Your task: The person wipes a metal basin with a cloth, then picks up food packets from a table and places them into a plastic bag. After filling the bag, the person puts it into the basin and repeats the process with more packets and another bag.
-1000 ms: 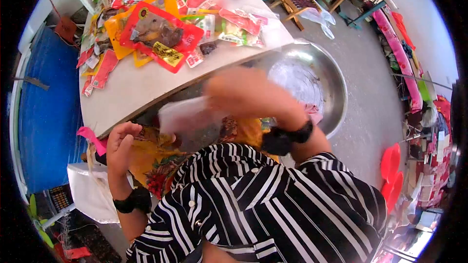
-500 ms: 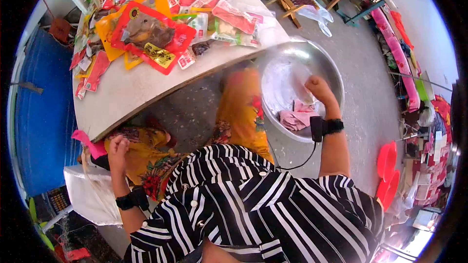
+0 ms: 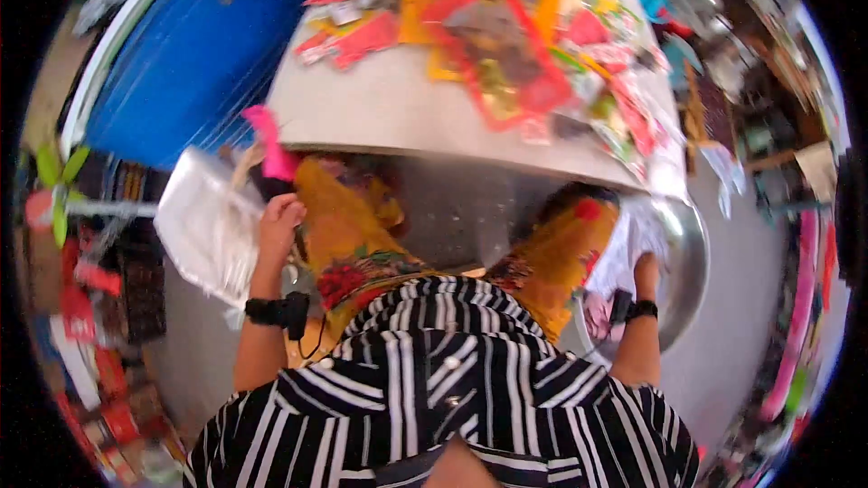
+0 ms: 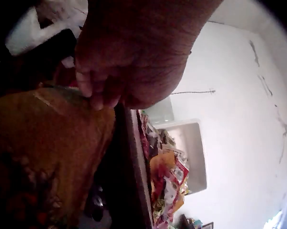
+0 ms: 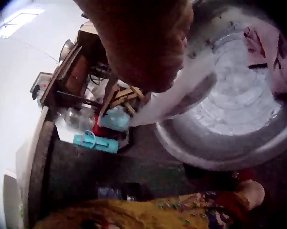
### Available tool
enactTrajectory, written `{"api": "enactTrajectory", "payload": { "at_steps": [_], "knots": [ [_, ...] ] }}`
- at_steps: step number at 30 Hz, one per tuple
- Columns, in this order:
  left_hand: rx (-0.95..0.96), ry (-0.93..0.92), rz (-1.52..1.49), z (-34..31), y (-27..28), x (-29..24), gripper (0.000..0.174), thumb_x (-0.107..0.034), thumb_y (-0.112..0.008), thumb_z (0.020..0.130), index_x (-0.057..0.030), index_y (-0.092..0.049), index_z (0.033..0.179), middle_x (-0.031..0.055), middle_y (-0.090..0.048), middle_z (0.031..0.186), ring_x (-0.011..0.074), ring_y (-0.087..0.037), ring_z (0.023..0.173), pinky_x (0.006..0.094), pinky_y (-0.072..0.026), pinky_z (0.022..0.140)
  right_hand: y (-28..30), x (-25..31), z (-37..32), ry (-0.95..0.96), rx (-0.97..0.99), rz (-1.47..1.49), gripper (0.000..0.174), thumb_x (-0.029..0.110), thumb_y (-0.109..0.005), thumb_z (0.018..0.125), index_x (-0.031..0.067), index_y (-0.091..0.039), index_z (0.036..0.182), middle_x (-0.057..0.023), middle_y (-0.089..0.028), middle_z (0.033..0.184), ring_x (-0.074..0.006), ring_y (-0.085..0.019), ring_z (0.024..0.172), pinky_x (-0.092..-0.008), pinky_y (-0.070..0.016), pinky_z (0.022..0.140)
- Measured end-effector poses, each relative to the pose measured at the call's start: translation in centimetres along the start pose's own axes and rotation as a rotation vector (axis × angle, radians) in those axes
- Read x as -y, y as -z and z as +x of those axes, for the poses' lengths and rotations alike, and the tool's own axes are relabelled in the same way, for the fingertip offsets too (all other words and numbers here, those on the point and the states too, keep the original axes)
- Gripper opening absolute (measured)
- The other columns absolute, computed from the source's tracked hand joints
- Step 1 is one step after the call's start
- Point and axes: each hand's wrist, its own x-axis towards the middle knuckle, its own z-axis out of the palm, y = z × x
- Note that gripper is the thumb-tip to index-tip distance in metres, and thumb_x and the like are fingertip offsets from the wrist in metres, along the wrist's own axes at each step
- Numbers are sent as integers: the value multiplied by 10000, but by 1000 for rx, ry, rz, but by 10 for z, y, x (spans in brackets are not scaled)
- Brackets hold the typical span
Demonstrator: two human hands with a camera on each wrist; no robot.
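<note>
My right hand [image 3: 646,273] gripped whitish sheeting [image 5: 179,95] over the basin [image 5: 220,150]; my left hand [image 3: 282,213] curled loosely; lettering blurred on packets [image 3: 495,50].

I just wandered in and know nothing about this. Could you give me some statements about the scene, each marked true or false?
1. A pink cloth lies in the metal basin. True.
2. The basin is on the person's left. False: it is on the person's right.
3. In the right wrist view, whitish material shows right beside the right hand. True.
4. A red-edged packet lies on the pale table. True.
5. Both hands rest on the table. False: the left hand is beside the yellow trousers, and in the head view the right hand appears over the basin.
6. The person wears plain blue on top. False: the shirt is striped black and white.
</note>
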Motion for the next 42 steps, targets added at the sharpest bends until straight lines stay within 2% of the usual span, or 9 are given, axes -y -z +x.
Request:
{"api": "enactTrajectory", "payload": {
  "at_steps": [3, 7, 11, 16, 21, 29, 33, 36, 42],
  "knots": [
    [-122, 56, -70, -17, 15, 2, 206, -92, -512, 732, -2, -488, 916, 44, -527, 755, 107, -507, 652, 213, -398, 596, -53, -14, 0, 247, 30, -19, 155, 102, -413, 693, -11, -512, 655, -206, -522, 669, -320, -502, 619, -396, -414, 589],
    [-285, -51, 129, -33, 42, 17, 133, -77, -488, 742, -12, -505, 857, 43, -527, 719, 94, -488, 641, 211, -389, 590, -25, 53, -23, -7, 173, 268, 165, 85, -386, 641, -11, -519, 626, -195, -521, 645, -337, -498, 612, -414, -405, 591],
    [-490, -263, 499, -43, 53, 19, 120, -113, -497, 749, -16, -510, 819, 62, -525, 707, 125, -482, 656, 244, -389, 605, -93, -7, -16, 262, 256, -48, 170, 104, -407, 692, 19, -537, 624, -173, -550, 676, -282, -530, 605, -378, -416, 552],
    [-290, -378, 507, -26, 53, 62, 148, -80, -467, 776, 13, -491, 889, 65, -511, 833, 131, -468, 755, 242, -381, 693, -99, -27, -64, 54, 305, -2, 143, 118, -436, 681, 16, -535, 672, -178, -552, 704, -292, -532, 651, -378, -416, 576],
    [-165, -178, 461, -2, 38, 69, 165, -91, -458, 772, 26, -478, 887, 79, -487, 827, 143, -463, 752, 246, -379, 702, -105, -43, -111, -231, 278, 96, 147, 133, -465, 671, 13, -533, 720, -183, -553, 732, -302, -535, 696, -378, -416, 601],
    [-91, -112, 431, 24, 28, 69, 120, -124, -436, 772, -11, -455, 805, 20, -436, 696, 106, -409, 610, 226, -349, 538, -160, -102, -161, -404, 241, 135, 206, 155, -511, 653, 8, -531, 797, -191, -556, 777, -318, -539, 770, -377, -416, 641],
    [-194, -94, 527, 8, 12, 50, 132, -153, -430, 785, -30, -446, 742, 9, -428, 647, 94, -402, 583, 220, -335, 525, -120, -71, -152, -816, 237, 431, 256, 168, -520, 650, 2, -532, 845, -207, -545, 832, -328, -522, 814, -384, -403, 694],
    [-266, -94, 556, 3, 9, 51, 146, -157, -430, 783, -43, -437, 693, -2, -420, 623, 85, -390, 564, 218, -322, 507, -139, -72, -153, -408, 407, 181, 260, 161, -506, 664, 2, -534, 868, -213, -534, 873, -333, -507, 844, -387, -398, 720],
    [-87, 55, 548, 6, 40, 64, 150, -159, -421, 785, -52, -434, 680, -3, -417, 603, 85, -376, 531, 225, -305, 471, -233, -96, -139, -431, 467, 228, 208, 171, -444, 715, 22, -570, 785, -178, -548, 855, -313, -520, 791, -388, -411, 665]
  ]
}}
